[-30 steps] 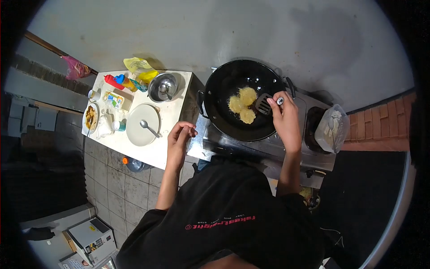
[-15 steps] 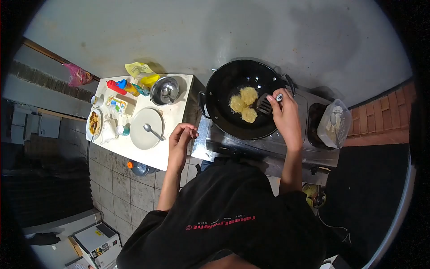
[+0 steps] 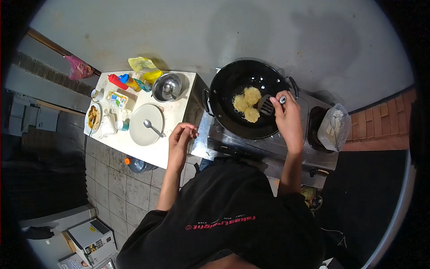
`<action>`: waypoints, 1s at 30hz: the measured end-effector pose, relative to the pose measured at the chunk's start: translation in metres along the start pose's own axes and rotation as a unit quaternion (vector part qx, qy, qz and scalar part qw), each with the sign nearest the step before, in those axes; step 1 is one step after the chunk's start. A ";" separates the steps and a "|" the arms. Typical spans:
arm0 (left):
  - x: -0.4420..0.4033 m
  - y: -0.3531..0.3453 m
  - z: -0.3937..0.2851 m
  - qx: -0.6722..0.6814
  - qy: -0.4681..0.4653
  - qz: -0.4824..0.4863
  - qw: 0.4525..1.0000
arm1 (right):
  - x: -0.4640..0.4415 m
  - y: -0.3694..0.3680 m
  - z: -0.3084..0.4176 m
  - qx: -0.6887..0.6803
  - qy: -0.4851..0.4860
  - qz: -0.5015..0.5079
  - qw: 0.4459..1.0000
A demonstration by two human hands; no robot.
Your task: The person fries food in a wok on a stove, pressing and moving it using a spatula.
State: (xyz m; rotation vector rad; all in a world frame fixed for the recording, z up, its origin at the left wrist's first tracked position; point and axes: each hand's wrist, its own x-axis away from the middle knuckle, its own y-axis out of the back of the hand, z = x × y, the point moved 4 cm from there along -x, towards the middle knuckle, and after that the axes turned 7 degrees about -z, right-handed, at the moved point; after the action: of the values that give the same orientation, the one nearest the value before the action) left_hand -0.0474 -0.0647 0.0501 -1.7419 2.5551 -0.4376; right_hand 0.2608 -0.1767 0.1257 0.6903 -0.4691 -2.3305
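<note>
My right hand is closed around the handle of a slotted spatula. The spatula's dark blade is over the right side of the black wok, beside the frying patties. Three golden patties lie close together in the wok, with small bubbles at their edges. My left hand hovers by the table's right edge, fingers loosely curled in and nothing visible in them. Nearest to it is a pale plate with a metal spoon on it.
The wok sits on a metal stove. To its right is a plastic tub with white contents. The white table holds a steel bowl, sauce bottles, a butter tub and a plate of food.
The whole view has shifted slightly. My right hand still holds the spatula over the wok beside the patties, and my left hand keeps its curled pose.
</note>
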 end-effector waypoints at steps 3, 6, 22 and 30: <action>0.001 0.002 0.005 0.007 0.004 -0.004 1.000 | -0.002 0.001 0.003 0.048 0.001 0.026 0.999; 0.000 0.004 0.007 0.009 0.005 -0.003 1.000 | -0.002 0.001 0.002 0.054 -0.010 0.033 0.998; -0.002 0.000 0.006 0.019 0.005 0.001 1.000 | -0.006 0.001 -0.003 0.005 -0.038 0.025 0.999; -0.005 -0.003 0.004 0.018 0.011 0.001 1.000 | -0.006 0.001 -0.002 -0.013 -0.049 -0.001 0.999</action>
State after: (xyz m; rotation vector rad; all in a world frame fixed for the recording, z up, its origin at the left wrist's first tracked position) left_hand -0.0424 -0.0624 0.0461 -1.7334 2.5457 -0.5019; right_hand 0.2664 -0.1734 0.1263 0.5670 -0.4812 -2.3750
